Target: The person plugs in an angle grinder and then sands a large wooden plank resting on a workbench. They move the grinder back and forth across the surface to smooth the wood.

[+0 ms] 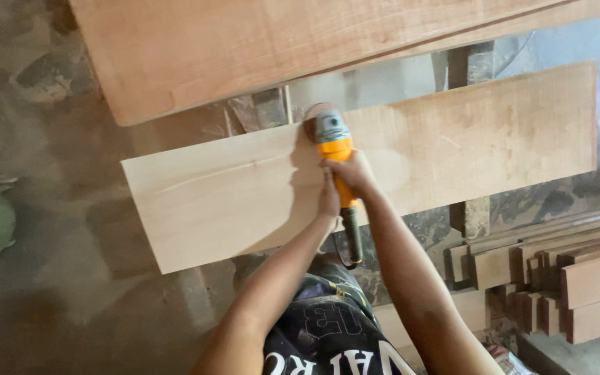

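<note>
In the head view, a long, pale, flat wooden plank (446, 149) runs across the middle of the frame from lower left to upper right, resting on a wooden support whose posts show beneath it. On the plank's far edge, just left of the frame's centre, sits a handheld orange and grey angle grinder with a round sanding disc (331, 135); its disc end lies against the wood near the upper edge of the plank, and its dark handle and cable trail down toward the person at the bottom of the frame. The right hand (354, 173) wraps around the orange body of the tool, fingers curled closed on it. The left hand (328, 198) lies just beside the right one, touching the tool's body from the left, fingers narrow and pressed together; whether they close fully round the grip cannot be told. Both bare forearms reach up from the lower centre of the frame, above a dark printed garment (328, 326). A second, broader reddish-brown wooden board (258, 48) fills the top of the frame, lying above the plank and apart from it. At the lower right, a stack of short reddish wooden blocks (564, 285) sits near the support. A dusty grey concrete floor (50, 278) spreads over the left side.
</note>
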